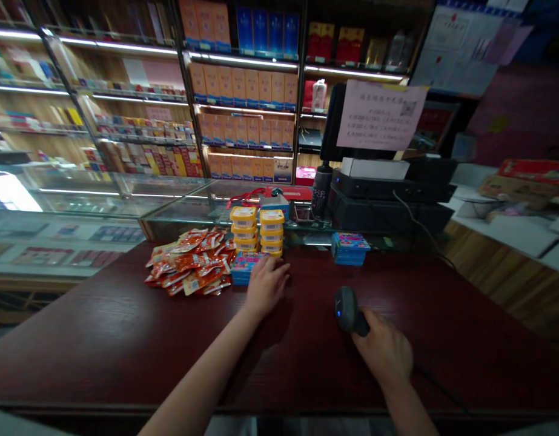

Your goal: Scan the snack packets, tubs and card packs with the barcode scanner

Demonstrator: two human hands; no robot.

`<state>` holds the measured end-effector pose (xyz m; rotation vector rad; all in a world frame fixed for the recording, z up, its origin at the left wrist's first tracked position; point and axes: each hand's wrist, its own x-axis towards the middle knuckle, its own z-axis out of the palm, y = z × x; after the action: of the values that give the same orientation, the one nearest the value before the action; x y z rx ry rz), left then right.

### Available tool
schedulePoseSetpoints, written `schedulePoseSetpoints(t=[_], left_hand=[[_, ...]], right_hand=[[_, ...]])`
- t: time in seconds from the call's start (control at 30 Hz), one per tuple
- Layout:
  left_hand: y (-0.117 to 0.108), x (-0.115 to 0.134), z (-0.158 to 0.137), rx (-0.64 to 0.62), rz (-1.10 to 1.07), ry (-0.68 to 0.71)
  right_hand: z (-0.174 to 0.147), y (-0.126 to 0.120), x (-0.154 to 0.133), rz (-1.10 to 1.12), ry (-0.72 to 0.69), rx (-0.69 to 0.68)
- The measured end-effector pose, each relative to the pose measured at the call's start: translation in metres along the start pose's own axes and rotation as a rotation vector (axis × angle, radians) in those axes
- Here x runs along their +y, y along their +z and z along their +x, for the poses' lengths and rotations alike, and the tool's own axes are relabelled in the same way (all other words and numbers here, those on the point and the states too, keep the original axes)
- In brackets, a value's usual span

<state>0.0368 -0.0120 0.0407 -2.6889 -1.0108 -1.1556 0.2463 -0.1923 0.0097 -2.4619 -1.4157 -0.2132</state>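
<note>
My right hand [388, 348] is wrapped round the handle of a black barcode scanner [347, 309], held above the dark red counter with a small blue light showing. My left hand [266, 286] reaches over the right edge of a stack of blue and pink packets [243, 269], its fingers spread and partly overlapping the stack. Directly behind stand two stacks of small yellow tubs [243, 225] with white barcode labels. A heap of orange snack sachets [192, 260] lies to the left. Farther right sits another stack of blue packets [350, 248], apart from both hands.
A monitor with a pink paper notice [379, 115] stands over dark till equipment [388, 209] at the back right. A dark bottle [322, 191] is beside it. Glass display cases [70, 227] border the wooden counter [138, 345]. The scanner's cord trails right.
</note>
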Motion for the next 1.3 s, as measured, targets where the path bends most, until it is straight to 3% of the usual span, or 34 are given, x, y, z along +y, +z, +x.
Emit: schedulePoseSetpoints(t=[0.2, 0.47, 0.67, 0.87, 0.97, 1.07, 1.2, 1.3], left_hand=[[0.063, 0.051, 0.045, -0.208, -0.276, 0.073], [0.128, 0.089, 0.119, -0.229, -0.302, 0.188], [0.134, 0.093, 0.128, -0.201, 0.018, 0.254], [0.103, 0.081, 0.134, -0.288, 0.088, 0.326], [0.084, 0.069, 0.121, -0.209, 0.027, 0.201], [0.071, 0.057, 0.095, -0.018, -0.236, -0.109], [0.06, 0.055, 0.054, 0.212, -1.047, -0.613], [0.049, 0.062, 0.027, 0.239, -1.524, -0.894]], right_hand=[[0.003, -0.002, -0.002, 0.026, 0.003, -0.007], [0.004, -0.001, 0.0, 0.054, -0.037, 0.036], [0.005, 0.0, 0.002, 0.079, -0.04, 0.019], [0.005, 0.001, 0.003, 0.074, -0.036, 0.029], [0.004, -0.001, 0.002, 0.059, -0.02, 0.029], [0.004, -0.004, 0.001, 0.043, -0.009, 0.022], [0.004, -0.004, 0.001, 0.049, -0.001, 0.011], [0.003, -0.002, 0.002, 0.035, -0.011, 0.016]])
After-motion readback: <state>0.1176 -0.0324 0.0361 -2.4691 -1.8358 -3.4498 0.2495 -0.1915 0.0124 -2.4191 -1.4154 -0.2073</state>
